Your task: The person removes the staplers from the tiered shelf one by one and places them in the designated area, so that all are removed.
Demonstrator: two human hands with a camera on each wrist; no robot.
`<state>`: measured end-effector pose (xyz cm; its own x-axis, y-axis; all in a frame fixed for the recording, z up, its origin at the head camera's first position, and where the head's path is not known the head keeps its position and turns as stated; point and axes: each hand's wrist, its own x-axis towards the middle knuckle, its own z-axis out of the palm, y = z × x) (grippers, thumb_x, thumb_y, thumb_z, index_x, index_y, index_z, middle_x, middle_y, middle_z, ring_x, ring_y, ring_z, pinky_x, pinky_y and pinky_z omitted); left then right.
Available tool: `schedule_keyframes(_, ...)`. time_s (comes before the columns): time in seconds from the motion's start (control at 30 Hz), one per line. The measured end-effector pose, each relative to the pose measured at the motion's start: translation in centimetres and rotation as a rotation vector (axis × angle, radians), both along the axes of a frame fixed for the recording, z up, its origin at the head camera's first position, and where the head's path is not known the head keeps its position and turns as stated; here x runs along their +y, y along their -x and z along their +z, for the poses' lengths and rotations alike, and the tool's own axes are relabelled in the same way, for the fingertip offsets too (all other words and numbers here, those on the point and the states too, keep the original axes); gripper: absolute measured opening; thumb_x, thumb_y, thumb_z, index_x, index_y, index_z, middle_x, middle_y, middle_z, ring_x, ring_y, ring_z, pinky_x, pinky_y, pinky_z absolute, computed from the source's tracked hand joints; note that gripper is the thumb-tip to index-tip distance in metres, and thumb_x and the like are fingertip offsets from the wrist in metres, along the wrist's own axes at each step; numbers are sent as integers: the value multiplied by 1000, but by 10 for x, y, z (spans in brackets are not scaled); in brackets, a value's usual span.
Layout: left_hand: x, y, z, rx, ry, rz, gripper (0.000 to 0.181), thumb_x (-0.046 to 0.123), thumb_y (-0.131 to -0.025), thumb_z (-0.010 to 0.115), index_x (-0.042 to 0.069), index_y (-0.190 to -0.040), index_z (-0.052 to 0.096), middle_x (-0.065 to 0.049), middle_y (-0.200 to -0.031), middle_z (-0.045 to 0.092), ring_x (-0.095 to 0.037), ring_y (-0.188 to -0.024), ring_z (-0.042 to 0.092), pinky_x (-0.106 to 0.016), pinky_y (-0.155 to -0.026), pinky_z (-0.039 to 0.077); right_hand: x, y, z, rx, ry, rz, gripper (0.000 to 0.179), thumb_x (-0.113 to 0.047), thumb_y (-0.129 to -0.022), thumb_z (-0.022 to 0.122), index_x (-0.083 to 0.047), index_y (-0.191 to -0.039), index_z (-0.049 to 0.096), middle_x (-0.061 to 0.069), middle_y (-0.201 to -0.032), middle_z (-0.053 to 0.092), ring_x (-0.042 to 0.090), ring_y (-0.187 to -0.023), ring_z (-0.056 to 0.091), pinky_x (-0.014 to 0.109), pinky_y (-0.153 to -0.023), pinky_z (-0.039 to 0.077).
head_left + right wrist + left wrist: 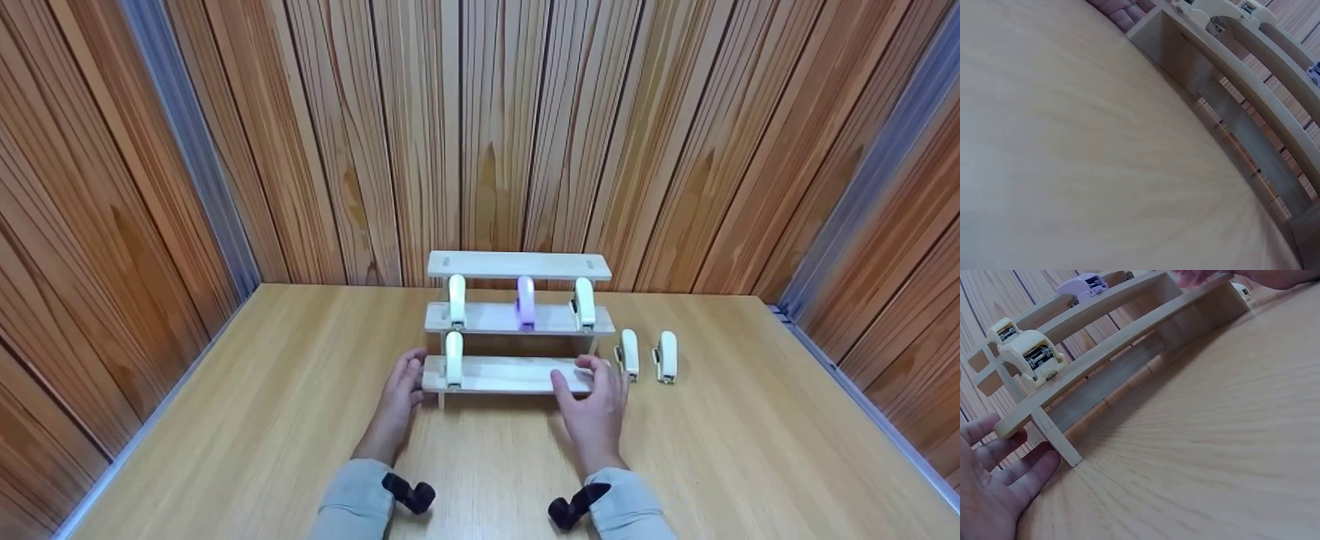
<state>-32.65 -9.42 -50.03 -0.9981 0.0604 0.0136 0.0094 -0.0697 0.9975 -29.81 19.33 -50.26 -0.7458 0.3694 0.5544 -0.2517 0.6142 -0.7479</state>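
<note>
A pale wooden three-tier stand (517,375) is between both hands. My left hand (397,401) holds the left end of its lowest shelf, fingers at the board's end and beside the leg (1057,439). My right hand (596,409) grips the right end of that shelf, thumb on top of the board. A cream stapler (454,360) stands at the left of the lowest shelf. On the middle shelf stand a cream stapler (457,301) at left, a purple stapler (526,304) near the centre and another cream stapler (583,304) at right. The top shelf (517,265) is bare.
Two more cream staplers stand on the table to the right of the stand, one (628,355) close by my right hand and one (666,357) further right. Wood-panelled walls (495,135) rise behind and at both sides of the wooden table (300,360).
</note>
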Motion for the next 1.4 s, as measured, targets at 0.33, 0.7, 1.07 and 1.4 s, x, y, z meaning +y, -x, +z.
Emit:
schedule_keyframes(0.33, -4, 1, -1, 42, -53, -36, 53, 27, -108, 41, 2, -153, 31, -20, -159, 33, -35, -140, 40, -46, -105, 44, -19, -3, 0, -17, -3, 36, 42, -33, -86, 80, -12, -116, 61, 3, -116, 66, 28, -127, 54, 48, -124, 2)
schedule_keyframes(0.7, -11, 7, -2, 3, -73, -87, 60, -4, -95, 51, 4, -152, 33, -18, -154, 40, -34, -139, 42, -45, -107, 45, -47, -4, -1, 26, -18, 109, 44, -31, -83, 83, -10, -117, 63, 0, -114, 66, 24, -118, 57, 50, -124, 4)
schedule_keyframes(1.07, -10, 6, 0, -28, -48, -66, 60, -6, -96, 51, 6, -152, 36, -16, -152, 43, -33, -138, 44, -46, -109, 44, -71, -6, -1, 0, -33, 164, 50, -38, -84, 81, -10, -120, 63, -2, -117, 67, 23, -123, 56, 51, -124, 2)
schedule_keyframes(1.4, -10, 6, -2, -15, -62, -71, 58, -5, -96, 49, 4, -151, 35, -18, -155, 40, -35, -142, 39, -47, -111, 42, -85, -3, -4, 28, -115, 189, 54, -41, -83, 82, -10, -123, 64, -2, -119, 69, 21, -123, 58, 53, -123, 1)
